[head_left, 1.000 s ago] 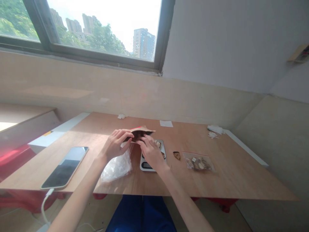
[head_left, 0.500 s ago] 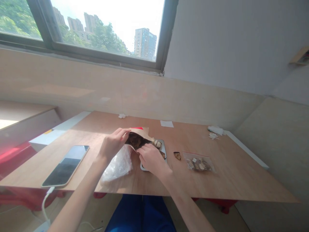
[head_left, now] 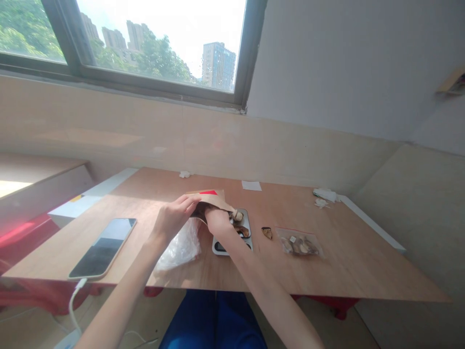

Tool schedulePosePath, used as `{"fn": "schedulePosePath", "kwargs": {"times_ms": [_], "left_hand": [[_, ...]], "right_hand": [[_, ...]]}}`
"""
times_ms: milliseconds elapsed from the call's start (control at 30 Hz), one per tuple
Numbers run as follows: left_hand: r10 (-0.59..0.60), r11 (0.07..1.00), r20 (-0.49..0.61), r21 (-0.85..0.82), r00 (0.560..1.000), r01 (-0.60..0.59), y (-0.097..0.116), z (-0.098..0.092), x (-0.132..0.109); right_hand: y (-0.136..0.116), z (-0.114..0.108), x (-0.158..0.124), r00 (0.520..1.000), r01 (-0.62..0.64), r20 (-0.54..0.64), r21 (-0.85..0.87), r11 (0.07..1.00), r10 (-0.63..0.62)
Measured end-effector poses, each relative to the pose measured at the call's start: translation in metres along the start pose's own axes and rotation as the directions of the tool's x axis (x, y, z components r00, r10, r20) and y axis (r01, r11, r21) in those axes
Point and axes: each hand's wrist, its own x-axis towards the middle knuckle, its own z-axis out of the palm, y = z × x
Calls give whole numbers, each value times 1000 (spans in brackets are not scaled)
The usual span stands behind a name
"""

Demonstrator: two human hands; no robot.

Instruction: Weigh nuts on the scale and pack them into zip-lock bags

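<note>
Above scale point(head_left: 224, 247), left hand point(head_left: 173, 218) holds paper bag point(head_left: 215, 198), right hand point(head_left: 217, 221) inside

Left grip point(head_left: 173, 219) just beside right grip point(head_left: 217, 220)

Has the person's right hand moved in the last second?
Yes. The right hand has slid off the scale, away and leftward, and its fingers are now inside the brown paper bag held by the left hand.

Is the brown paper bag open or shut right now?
Open: the left hand holds the bag by its mouth, and the right hand reaches inside it.
</note>
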Motion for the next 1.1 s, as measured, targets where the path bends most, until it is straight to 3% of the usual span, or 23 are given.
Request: {"fn": "schedulePosePath", "kwargs": {"times_ms": [133, 267, 500, 633, 767, 900, 1000, 1100], "left_hand": [[7, 1000, 4, 15, 1000, -7, -3, 0, 1], [38, 999, 10, 23, 999, -38, -1, -1, 3], [17, 999, -35, 39, 999, -16, -6, 3, 4], [9, 999, -18, 37, 1000, -9, -8, 3, 3], [-63, 998, 0, 27, 998, 63, -4, 0, 3], [-110, 994, 20, 5, 994, 110, -3, -1, 1], [-133, 991, 23, 12, 991, 132, -4, 0, 0], [-178, 984, 18, 17, 984, 177, -4, 1, 1]], "right_hand": [[-9, -5, -3, 994, -74, 59, -286, 955, 95], [-18, -18, -8, 991, -66, 82, -398, 915, 107], [-32, -38, -11, 982, 87, 188, -547, 833, 21], [-40, -48, -17, 967, 129, 253, -482, 867, -4], [-47, -68, -35, 995, 75, 78, -289, 954, -55], [-40, -100, -58, 999, 18, -49, -103, 995, -23], [-14, -111, -78, 978, -89, -164, 224, 971, 128], [19, -98, -98, 914, -211, -220, 461, 862, 341]]}}
